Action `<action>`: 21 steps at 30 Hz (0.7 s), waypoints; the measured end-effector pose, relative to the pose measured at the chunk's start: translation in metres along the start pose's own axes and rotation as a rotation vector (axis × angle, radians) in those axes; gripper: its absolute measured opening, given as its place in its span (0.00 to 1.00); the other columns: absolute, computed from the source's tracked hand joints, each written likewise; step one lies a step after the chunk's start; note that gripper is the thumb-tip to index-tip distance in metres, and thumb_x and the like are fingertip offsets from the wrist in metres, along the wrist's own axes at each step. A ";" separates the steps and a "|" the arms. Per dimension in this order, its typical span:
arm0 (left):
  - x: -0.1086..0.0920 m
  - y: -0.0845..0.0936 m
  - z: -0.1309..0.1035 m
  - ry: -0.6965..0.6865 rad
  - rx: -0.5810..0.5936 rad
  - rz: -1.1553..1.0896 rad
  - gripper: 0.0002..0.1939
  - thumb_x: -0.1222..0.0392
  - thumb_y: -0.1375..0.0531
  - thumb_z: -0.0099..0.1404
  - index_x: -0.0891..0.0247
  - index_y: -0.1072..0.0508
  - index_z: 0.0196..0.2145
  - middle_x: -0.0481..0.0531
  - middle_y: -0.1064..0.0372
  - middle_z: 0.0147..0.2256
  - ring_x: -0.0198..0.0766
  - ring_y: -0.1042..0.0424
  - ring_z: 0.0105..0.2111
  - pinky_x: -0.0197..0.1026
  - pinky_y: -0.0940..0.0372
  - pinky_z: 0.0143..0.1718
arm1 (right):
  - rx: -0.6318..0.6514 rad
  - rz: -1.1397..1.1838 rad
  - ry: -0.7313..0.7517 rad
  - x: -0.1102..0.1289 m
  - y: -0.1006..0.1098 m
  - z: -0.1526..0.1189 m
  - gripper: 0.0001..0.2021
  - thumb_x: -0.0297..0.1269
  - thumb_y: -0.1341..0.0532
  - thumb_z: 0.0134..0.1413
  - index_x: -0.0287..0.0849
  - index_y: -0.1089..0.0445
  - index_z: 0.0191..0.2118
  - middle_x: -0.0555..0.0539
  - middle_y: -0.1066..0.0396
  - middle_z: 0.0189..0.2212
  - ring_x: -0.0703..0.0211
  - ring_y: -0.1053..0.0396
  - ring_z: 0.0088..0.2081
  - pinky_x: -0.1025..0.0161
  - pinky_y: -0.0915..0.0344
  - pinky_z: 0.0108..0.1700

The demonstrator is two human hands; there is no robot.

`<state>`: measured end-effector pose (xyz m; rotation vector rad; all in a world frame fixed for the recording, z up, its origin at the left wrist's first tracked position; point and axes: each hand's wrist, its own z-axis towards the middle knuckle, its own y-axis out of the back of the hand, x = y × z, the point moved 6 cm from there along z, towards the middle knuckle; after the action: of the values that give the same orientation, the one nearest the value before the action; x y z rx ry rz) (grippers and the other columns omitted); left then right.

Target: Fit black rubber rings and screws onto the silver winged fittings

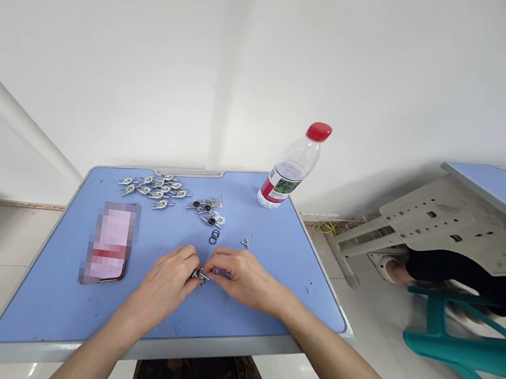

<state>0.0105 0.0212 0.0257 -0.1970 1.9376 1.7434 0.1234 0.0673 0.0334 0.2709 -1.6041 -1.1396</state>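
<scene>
My left hand [173, 273] is closed on a small metal fitting [199, 274] just above the blue desk top. Its thin pin points to the right. My right hand [243, 279] meets it from the other side, fingertips pinched right beside the fitting. Something small and purplish [222, 272] shows at those fingers; its kind is unclear. Beyond the hands lie several black rubber rings [214, 236] and a little heap of small shiny metal pieces [244, 243]. Farther back are metal plates with round black parts [211, 221].
Several similar metal fittings [159, 191] lie at the back left. A phone [113, 242], partly pixelated, lies on the left. A red-capped water bottle [287, 169] stands at the back right edge. Beside the desk are a teal stool [460, 348] and another person's leg [447, 274].
</scene>
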 end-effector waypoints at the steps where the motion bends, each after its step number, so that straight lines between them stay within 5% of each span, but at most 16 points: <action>1: 0.000 0.000 0.000 -0.002 -0.001 0.002 0.04 0.65 0.44 0.65 0.62 0.35 0.31 0.48 0.37 0.34 0.38 0.35 0.35 0.41 0.41 0.36 | 0.004 -0.004 -0.004 0.000 -0.001 0.000 0.09 0.24 0.44 0.54 0.41 0.27 0.35 0.49 0.29 0.32 0.65 0.34 0.30 0.70 0.41 0.32; 14: -0.001 0.001 0.000 0.008 0.019 -0.036 0.03 0.65 0.46 0.65 0.62 0.32 0.33 0.49 0.36 0.35 0.39 0.34 0.36 0.42 0.39 0.37 | 0.020 0.068 -0.163 -0.008 -0.004 0.004 0.08 0.23 0.45 0.53 0.40 0.31 0.35 0.51 0.30 0.27 0.66 0.37 0.27 0.69 0.43 0.30; 21: -0.002 0.003 -0.001 0.023 0.015 -0.045 0.04 0.64 0.45 0.66 0.62 0.32 0.33 0.48 0.36 0.35 0.38 0.35 0.36 0.41 0.40 0.37 | -0.164 -0.027 -0.160 -0.018 0.020 -0.003 0.07 0.25 0.44 0.54 0.40 0.30 0.35 0.47 0.28 0.33 0.64 0.33 0.30 0.67 0.40 0.34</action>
<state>0.0109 0.0201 0.0292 -0.2542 1.9467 1.7044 0.1407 0.0882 0.0375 0.0954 -1.6376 -1.3334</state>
